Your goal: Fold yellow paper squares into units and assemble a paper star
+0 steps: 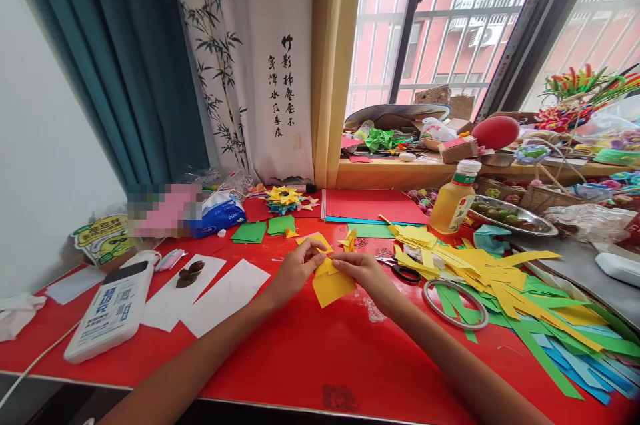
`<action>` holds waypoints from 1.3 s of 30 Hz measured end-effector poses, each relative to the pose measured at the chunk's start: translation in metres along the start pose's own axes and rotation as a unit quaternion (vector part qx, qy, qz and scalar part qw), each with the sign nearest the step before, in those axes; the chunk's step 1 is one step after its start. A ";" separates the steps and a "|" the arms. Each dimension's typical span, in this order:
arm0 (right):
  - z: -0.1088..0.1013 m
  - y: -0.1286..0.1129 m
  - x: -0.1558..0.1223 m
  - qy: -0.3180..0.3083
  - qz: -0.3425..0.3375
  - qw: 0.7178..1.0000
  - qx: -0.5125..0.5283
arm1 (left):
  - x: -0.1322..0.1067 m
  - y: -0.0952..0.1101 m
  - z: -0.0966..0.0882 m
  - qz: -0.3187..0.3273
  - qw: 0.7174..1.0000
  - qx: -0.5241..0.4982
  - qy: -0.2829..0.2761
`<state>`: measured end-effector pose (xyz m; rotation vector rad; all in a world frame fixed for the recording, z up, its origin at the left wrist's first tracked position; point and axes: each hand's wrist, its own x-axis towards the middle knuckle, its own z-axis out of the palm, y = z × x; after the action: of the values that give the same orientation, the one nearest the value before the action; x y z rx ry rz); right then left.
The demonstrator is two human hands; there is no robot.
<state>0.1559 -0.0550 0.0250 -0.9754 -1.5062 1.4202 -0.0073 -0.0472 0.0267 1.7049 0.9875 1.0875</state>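
Pinching yellow paper — left hand, right hand

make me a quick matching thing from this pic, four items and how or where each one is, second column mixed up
1. yellow paper piece
2. bottle
3. round ring
4. scissors

A. lying partly over green strips
B. upright, white cap on
C. black-handled
D. pinched by the left hand and right hand

Pairs: 1-D, 2-B, 3-A, 4-C
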 end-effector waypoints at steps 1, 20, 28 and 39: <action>0.000 0.000 0.000 0.019 -0.003 1.000 0.003 | 0.001 -0.001 0.000 -0.002 1.000 -0.014 -0.009; -0.010 0.006 0.004 -0.012 -0.005 0.997 -0.081 | 0.003 -0.009 -0.003 -0.012 0.999 0.030 -0.034; -0.007 0.007 0.004 0.003 -0.035 0.983 -0.181 | 0.001 -0.007 -0.002 -0.016 0.996 0.074 -0.043; -0.007 0.006 0.004 -0.033 -0.056 0.973 -0.223 | -0.001 -0.003 -0.002 -0.010 0.994 0.109 -0.016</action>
<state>0.1609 -0.0480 0.0192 -1.0935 -1.9496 1.0624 -0.0096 -0.0468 0.0239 1.8773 1.1345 0.9643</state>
